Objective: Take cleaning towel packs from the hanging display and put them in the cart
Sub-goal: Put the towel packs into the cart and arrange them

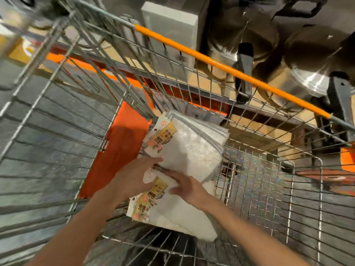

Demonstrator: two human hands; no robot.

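- The cart (57, 104) is a wire basket seen from above, with an orange bar (230, 69) along its far rim and an orange flap (119, 150) standing against its left inner side.
- Several white towel packs (192, 150) lie inside the cart near its middle, fanned over one another, each with a yellow label (163, 135) at its left end.
- The left hand (134, 179) reaches in from below, fingers straight, lying flat on the label end of the packs; its grip is open, pressing rather than clasping.
- The right hand (184, 186) lies just beside it, fingers stretched across a lower pack; thumb side is hidden, but nothing shows it curled round the pack.
- Beyond the cart, steel pots (311, 73) with dark handles sit on a shelf (211, 93) edged in orange.
- Much of the view is motion-blurred, so label print cannot be read.
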